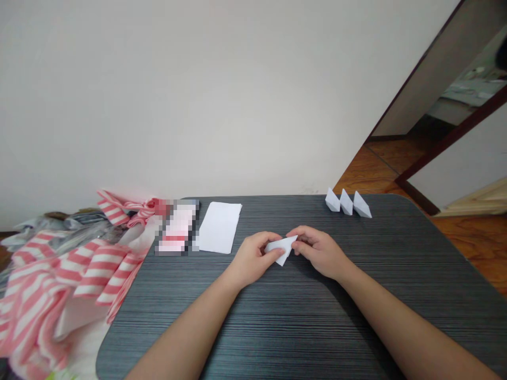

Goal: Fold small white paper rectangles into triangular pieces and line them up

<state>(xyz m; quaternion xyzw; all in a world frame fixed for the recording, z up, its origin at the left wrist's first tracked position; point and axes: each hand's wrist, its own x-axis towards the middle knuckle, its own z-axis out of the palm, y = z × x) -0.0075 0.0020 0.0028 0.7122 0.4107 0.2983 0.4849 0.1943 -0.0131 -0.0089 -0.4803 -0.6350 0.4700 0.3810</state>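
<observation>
A small piece of folded white paper (283, 252), with a pointed corner at the top right and another pointing down, is held over the middle of the dark table. My left hand (253, 257) grips its left side, thumb across the front. At the right corner, my right hand (319, 250) pinches the paper between thumb and fingers. Left of my hands lies a stack of white paper sheets (219, 227). Three folded paper boats (346, 202) stand in a row near the table's far right edge.
The dark wood-grain table (277, 332) reaches back to a pale wall (237, 95). A blurred-out flat object (178, 227) lies beside the sheets. Red-and-white striped cloth (79, 269) is heaped off the table's left side. At right are a doorway and wooden floor (368, 171).
</observation>
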